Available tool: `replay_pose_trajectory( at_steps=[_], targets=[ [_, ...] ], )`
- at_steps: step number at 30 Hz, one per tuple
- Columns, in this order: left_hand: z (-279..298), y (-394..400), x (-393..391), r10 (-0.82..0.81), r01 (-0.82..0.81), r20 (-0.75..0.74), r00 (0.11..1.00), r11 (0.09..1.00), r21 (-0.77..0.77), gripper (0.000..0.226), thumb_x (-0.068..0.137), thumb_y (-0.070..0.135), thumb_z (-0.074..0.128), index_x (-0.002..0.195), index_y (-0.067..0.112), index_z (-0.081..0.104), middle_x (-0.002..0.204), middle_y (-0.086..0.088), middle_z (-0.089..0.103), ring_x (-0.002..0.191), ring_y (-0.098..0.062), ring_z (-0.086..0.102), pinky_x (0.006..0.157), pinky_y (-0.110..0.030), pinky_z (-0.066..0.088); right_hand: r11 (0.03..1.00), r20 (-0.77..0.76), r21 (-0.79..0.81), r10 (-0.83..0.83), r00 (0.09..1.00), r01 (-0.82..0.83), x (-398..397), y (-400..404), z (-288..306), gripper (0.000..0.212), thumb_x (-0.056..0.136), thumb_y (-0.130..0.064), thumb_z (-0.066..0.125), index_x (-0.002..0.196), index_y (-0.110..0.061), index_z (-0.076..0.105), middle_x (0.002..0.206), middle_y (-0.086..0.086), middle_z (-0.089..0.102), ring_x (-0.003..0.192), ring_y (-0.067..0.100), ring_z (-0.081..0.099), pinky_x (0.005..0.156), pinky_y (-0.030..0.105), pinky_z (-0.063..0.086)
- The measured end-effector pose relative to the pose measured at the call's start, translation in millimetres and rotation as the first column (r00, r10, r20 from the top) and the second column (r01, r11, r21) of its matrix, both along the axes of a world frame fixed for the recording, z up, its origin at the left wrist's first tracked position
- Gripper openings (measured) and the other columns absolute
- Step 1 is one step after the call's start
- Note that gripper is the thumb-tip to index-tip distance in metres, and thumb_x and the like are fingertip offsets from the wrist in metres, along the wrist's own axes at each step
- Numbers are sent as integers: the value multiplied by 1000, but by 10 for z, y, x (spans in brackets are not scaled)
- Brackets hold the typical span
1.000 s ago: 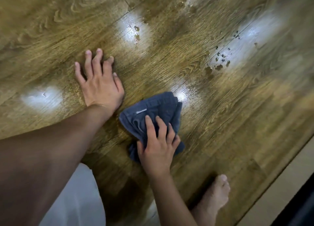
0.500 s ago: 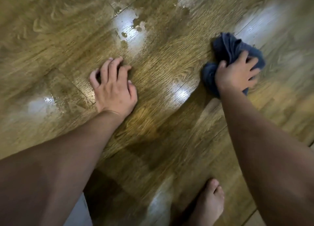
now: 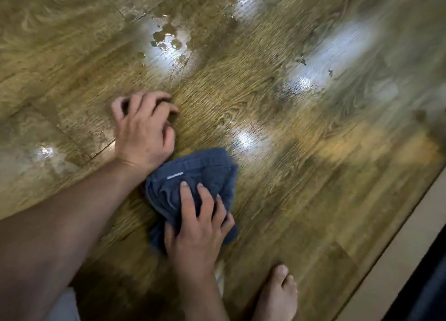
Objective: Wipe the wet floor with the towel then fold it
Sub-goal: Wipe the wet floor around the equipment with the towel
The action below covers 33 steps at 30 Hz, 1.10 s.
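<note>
Nearest the camera, a bare foot (image 3: 277, 294) planted on the wooden floor (image 3: 301, 200), toes pointing up the frame, beside a pale strip of skirting (image 3: 395, 255) running along the lower right edge. Just left of the foot, the right hand (image 3: 196, 231) pressed down on a bunched dark-blue towel (image 3: 193, 176), fingers (image 3: 187, 200) laid over the cloth and curled into its folds, thumb tucked against the towel's near edge. Towel crumpled rather than folded, flat on the boards at centre frame, a small pale label (image 3: 175, 175) showing on its upper side. Immediately beyond and to the left, touching the towel's far corner at the wrist, the left hand (image 3: 142, 130) braced on the floor, fingers bent and arched with tips on the wood, holding nothing. Left forearm (image 3: 72, 212) stretching in from the lower left corner. Further out, glossy patches of reflected light across the planks, blurred in places. Farthest away, near the top of the frame, irregular puddles (image 3: 169, 38) and scattered droplets (image 3: 301, 61) of water sitting on the boards, well apart from the towel, with another wet sheen (image 3: 44, 151) at the far left beside the left wrist.
</note>
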<state>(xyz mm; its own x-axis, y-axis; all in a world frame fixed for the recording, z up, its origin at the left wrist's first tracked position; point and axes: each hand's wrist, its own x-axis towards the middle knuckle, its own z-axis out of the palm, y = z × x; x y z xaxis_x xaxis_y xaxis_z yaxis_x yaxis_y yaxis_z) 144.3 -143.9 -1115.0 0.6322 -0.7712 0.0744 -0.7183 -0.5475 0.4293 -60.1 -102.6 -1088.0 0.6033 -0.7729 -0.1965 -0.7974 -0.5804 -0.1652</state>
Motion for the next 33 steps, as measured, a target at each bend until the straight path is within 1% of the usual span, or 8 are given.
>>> replay_pose_trajectory(
  at_steps=[3,5,11,16,19,24,28,33],
  targets=[
    [41,-329,-30,-238,237,6,971,970,-55,31,77,21,50,103,20,68,124,3,63,119,-26,52,98,-42,28,995,80,-65,77,994,-71,-103,-470,-5,74,71,-52,65,141,-32,51,138,0,50,117,35,48,90,53,39],
    [91,-628,-57,-290,286,-31,957,954,-92,33,76,18,50,104,18,68,123,2,64,120,-26,53,96,-41,33,991,93,-107,92,991,-82,-148,-936,-30,74,71,-52,65,140,-32,52,137,0,51,115,34,48,90,50,37],
    [153,-1469,-288,-370,351,-134,919,925,-148,41,81,14,47,117,15,65,132,-1,61,132,-24,47,104,-41,37,957,107,-236,-148,983,170,-1,-2396,-102,69,70,-54,56,137,-35,53,129,-1,52,107,33,47,87,49,34],
    [134,-2007,-398,-280,280,-21,960,960,6,48,80,25,40,123,17,60,135,-2,55,128,-24,45,97,-45,33,956,113,-248,-133,985,157,65,-2913,-173,66,72,-55,52,135,-35,53,125,0,52,105,32,46,86,50,34],
    [120,-2254,-408,-233,234,-14,972,972,28,49,79,27,40,123,18,58,134,-1,54,126,-23,44,96,-43,30,971,69,-238,-5,998,22,59,-3258,-147,68,74,-56,52,138,-33,50,129,2,50,110,34,46,89,53,36],
    [-114,-2411,-458,-85,79,74,994,993,90,44,95,43,35,129,22,52,146,1,46,138,-20,36,100,-48,28,963,71,-233,158,985,-138,118,-4126,-93,67,77,-52,55,140,-31,51,132,3,49,114,35,45,93,51,38],
    [-155,-2462,-456,-54,33,104,993,980,196,58,94,50,31,143,22,43,160,1,33,150,-19,21,108,-54,26,967,94,-237,122,988,-97,273,-4583,-109,64,79,-52,52,140,-32,49,133,3,48,117,33,44,96,50,37],
    [-131,-2461,-456,-57,23,144,988,973,228,61,94,51,32,147,22,42,162,0,29,152,-18,15,114,-53,20,967,130,-247,-30,991,62,596,-5213,-126,56,82,-51,50,135,-32,49,133,5,45,122,34,41,99,54,35]
  ],
)
